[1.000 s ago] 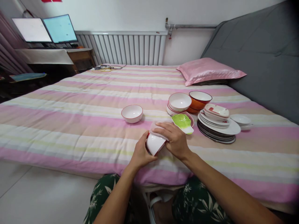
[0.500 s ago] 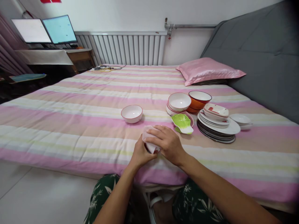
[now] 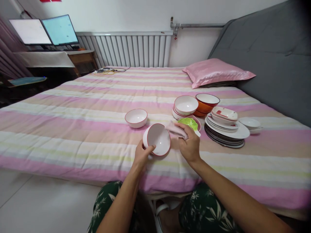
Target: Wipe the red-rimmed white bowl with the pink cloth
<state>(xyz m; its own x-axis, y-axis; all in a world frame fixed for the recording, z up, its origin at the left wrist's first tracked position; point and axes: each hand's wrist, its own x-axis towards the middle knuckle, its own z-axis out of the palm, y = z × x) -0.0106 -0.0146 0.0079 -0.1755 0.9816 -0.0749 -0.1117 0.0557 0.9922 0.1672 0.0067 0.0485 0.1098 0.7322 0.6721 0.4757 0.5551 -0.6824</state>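
Observation:
My left hand (image 3: 143, 154) grips a white bowl with a red rim (image 3: 159, 139), thumb inside and fingers behind it. The bowl is tilted, so its inside faces me. To its right, my right hand (image 3: 190, 142) is closed on a folded pale pink cloth (image 3: 177, 130), which reaches close to the bowl's rim. Just behind the held bowl, a second red-rimmed white bowl (image 3: 136, 118) sits upright on the bed. A green leaf-shaped dish (image 3: 188, 122) lies beyond my right hand and is partly covered by it.
Right of centre stand stacked red-rimmed bowls (image 3: 186, 104), orange bowls (image 3: 207, 100), a pile of plates (image 3: 243, 132) topped by rectangular dishes (image 3: 224, 114), and small white dishes (image 3: 250, 123). All rest on a striped bedspread (image 3: 73, 129). A pink pillow (image 3: 216, 72) lies behind them.
The bowl has turned from showing its outside to showing its inside. My right hand with the cloth has come off the bowl's outside and moved right.

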